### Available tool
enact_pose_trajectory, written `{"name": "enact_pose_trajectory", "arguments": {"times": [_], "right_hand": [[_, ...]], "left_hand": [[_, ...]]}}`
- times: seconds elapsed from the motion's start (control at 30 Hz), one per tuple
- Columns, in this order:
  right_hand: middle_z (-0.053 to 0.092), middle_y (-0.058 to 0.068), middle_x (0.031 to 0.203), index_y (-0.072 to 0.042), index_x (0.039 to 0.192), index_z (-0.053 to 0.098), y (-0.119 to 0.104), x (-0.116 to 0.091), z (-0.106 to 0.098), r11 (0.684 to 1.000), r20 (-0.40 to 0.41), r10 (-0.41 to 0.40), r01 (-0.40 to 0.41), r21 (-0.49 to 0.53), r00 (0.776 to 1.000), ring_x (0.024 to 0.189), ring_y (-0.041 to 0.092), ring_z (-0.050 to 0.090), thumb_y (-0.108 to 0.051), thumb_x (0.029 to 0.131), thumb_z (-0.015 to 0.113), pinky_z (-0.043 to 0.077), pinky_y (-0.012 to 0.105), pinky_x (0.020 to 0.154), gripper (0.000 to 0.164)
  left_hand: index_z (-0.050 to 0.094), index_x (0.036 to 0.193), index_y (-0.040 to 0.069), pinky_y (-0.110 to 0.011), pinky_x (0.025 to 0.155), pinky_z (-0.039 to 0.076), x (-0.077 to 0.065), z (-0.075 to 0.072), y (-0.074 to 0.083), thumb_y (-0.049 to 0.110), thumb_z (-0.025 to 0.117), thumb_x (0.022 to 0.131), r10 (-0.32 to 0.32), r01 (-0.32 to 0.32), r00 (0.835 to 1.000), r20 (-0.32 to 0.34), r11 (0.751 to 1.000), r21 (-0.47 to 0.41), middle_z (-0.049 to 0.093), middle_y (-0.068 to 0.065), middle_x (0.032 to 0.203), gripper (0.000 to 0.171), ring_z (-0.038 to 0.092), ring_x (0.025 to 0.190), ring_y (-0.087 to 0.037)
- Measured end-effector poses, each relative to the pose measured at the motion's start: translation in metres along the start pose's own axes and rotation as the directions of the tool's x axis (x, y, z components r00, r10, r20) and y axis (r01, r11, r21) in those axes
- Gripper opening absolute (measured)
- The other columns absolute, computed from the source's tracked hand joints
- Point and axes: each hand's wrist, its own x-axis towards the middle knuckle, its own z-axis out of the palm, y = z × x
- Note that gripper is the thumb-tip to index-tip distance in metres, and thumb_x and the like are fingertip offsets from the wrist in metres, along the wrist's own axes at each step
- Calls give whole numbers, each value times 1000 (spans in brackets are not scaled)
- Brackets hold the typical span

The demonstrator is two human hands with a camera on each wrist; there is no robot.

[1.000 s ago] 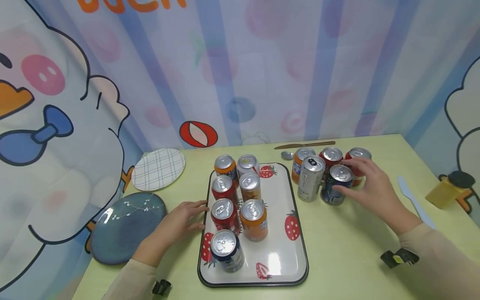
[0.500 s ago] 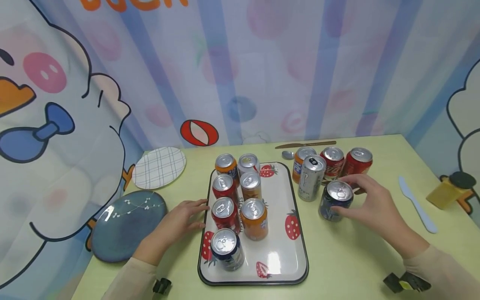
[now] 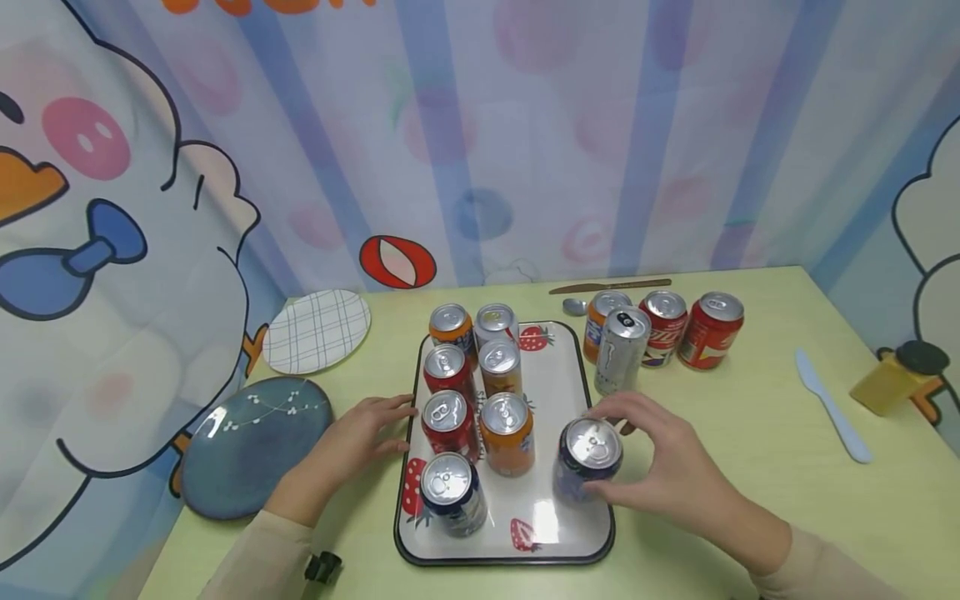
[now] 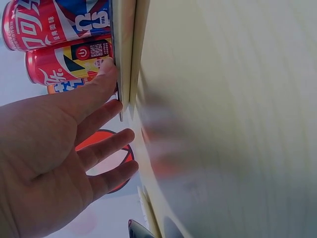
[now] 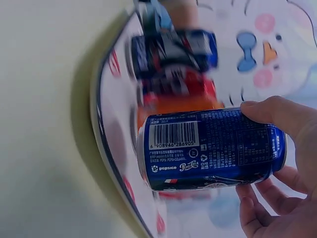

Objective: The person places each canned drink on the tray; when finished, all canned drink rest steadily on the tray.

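My right hand (image 3: 667, 467) grips a blue Pepsi can (image 3: 587, 462) upright between thumb and fingers, over the right side of a white strawberry-print tray (image 3: 555, 375). In the right wrist view the Pepsi can (image 5: 213, 148) shows its barcode side, its lower end near the tray. My left hand (image 3: 360, 437) rests with fingers loosely extended at the tray's left edge, the thumb right at the rim in the left wrist view. Two columns of cans fill the tray's left half, with a dark blue can (image 3: 453, 493) in front, then red cans (image 3: 450, 425) and an orange can (image 3: 507, 435).
Beyond the tray's right edge stand a silver can (image 3: 621, 350), an orange can (image 3: 597, 329) and red cans (image 3: 711, 331). A pale blue knife (image 3: 832, 408) and a yellow bottle (image 3: 896, 382) lie far right. A blue plate (image 3: 258, 450) and a checked plate (image 3: 318, 332) are left.
My right hand has drawn the Pepsi can away from the group of cans at the right and carried it left and nearer, over the tray. My left hand has stayed at the tray's edge.
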Motion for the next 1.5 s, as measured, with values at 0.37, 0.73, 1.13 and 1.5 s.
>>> {"name": "enact_pose_trajectory", "arguments": {"times": [0.37, 0.73, 1.13, 1.5], "right_hand": [[64, -11, 129, -26, 125, 67, -23, 7, 50, 995, 169, -30, 13, 102, 985, 114, 10, 64, -27, 64, 100, 61, 37, 91, 70], [63, -12, 131, -25, 130, 67, -19, 12, 43, 995, 190, -66, 50, 91, 979, 115, 12, 65, -44, 70, 96, 60, 36, 95, 69], [67, 7, 128, -12, 122, 72, 28, 46, -18, 974, -137, -154, 127, -185, 979, 121, 26, 62, -15, 68, 97, 46, 13, 105, 60], [65, 15, 124, -1, 124, 68, 79, 74, -42, 977, -237, -29, -23, -211, 971, 104, 28, 65, -11, 73, 94, 49, 10, 78, 59]], "left_hand": [[64, 142, 18, -58, 115, 45, 2, -1, -1, 33, 81, 89, 15, -15, 1000, -22, 1000, 0, 54, -9, 156, 58, 50, 143, -37], [65, 141, 16, -58, 115, 45, 3, -1, -1, 31, 81, 90, 39, -40, 999, -26, 999, -9, 54, -10, 155, 56, 51, 142, -38], [64, 142, 17, -58, 116, 44, 1, -2, -1, 31, 81, 90, 4, -4, 1000, -3, 1000, -30, 53, -10, 156, 56, 50, 143, -38], [65, 141, 15, -58, 116, 44, 0, -1, -2, 29, 80, 90, 22, -22, 1000, -10, 999, -30, 53, -11, 156, 55, 50, 142, -39]]}}
